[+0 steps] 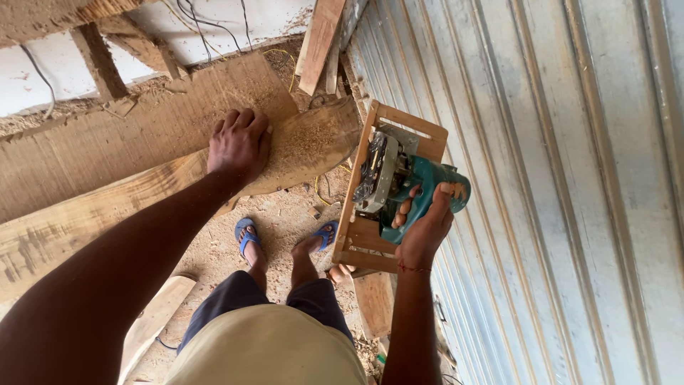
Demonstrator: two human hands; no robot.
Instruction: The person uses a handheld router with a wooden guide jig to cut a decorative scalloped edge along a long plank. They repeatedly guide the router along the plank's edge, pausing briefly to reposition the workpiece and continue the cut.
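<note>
A corrugated metal shutter (570,178) runs right of the hands; black cables (206,25) and a white wall (43,78) lie beyond, a sawdust-strewn floor (285,221) below.

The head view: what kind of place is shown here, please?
Probably a rough carpentry workshop. The left hand presses a sawdust-covered plank, the right hand grips a teal power saw in a wooden frame, and sawdust covers the floor.

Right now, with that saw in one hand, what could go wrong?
The right hand alone holds the teal power saw in its wooden frame; it might slip. The feet in blue open sandals stand right below. The left hand rests on the sawdust-covered wooden plank close to the saw.
</note>
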